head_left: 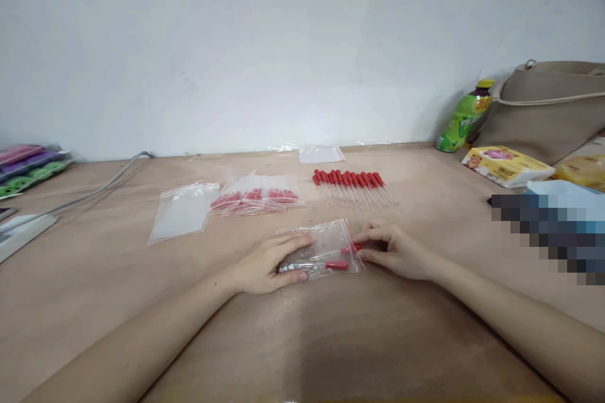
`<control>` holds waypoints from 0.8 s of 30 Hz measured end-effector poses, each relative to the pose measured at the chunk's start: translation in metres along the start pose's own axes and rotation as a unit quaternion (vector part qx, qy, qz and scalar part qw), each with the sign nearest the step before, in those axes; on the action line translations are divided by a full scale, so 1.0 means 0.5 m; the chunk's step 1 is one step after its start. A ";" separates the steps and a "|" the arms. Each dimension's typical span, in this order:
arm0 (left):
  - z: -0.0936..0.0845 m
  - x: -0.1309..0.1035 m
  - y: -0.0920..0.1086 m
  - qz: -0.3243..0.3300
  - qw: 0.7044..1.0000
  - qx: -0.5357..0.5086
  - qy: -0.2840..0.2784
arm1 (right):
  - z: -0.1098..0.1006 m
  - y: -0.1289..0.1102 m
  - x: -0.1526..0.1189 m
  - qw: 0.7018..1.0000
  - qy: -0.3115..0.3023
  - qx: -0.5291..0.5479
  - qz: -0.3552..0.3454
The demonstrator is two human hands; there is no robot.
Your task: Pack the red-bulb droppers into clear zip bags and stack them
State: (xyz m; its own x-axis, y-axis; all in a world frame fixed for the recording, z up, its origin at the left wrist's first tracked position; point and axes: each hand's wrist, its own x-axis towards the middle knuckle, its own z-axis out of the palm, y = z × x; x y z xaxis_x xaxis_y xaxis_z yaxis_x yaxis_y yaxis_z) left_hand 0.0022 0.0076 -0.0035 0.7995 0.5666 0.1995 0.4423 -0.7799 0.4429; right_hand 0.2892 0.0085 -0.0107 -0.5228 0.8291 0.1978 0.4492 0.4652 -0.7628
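Note:
A clear zip bag (326, 233) with a red line along its mouth lies flat on the table, the mouth facing right. Inside it is a dropper with a red bulb (336, 264) and a clear stem. My left hand (271, 262) rests over the bag's left end, thumb and fingers spread apart. At the mouth, my right hand (397, 250) pinches the red bulb of a second dropper (350, 247), whose stem reaches into the bag. Beyond my hands, several loose red-bulbed droppers (350, 179) lie in a row.
Filled bags of droppers (255, 195) overlap at centre left, beside flat zip bags (184, 211). Another bag (321, 154) lies by the wall. At right are a green bottle (466, 119), a handbag (543, 107) and a yellow tissue pack (508, 165). A grey cable (104, 186) runs at left.

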 end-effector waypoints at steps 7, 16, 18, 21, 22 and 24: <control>0.001 0.003 0.001 -0.010 0.999 0.031 -0.012 | 0.026 -0.025 0.001 0.984 -0.028 0.146 0.097; -0.007 0.008 0.001 0.001 0.997 0.053 -0.061 | -0.025 0.024 0.038 0.989 0.068 0.060 0.120; -0.010 0.010 0.002 0.009 0.995 0.067 -0.078 | -0.043 0.043 0.069 0.982 0.132 -0.030 0.132; -0.012 0.009 0.002 0.024 0.992 0.088 -0.083 | -0.068 0.062 0.132 0.962 0.183 -0.166 0.116; -0.012 0.009 0.002 0.025 0.992 0.094 -0.083 | -0.074 0.064 0.156 0.955 0.186 -0.203 0.112; -0.011 0.008 0.000 0.024 0.991 0.102 -0.087 | -0.081 0.067 0.203 0.940 0.184 -0.267 0.109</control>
State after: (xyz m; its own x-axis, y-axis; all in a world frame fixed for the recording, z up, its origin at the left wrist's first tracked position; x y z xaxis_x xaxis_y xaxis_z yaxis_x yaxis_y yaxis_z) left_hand 0.0032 0.0110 0.0020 0.8715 0.4874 0.0544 0.4613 -0.8523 0.2467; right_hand 0.2805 0.1209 0.0089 -0.1339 0.9285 0.3464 0.8674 0.2789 -0.4122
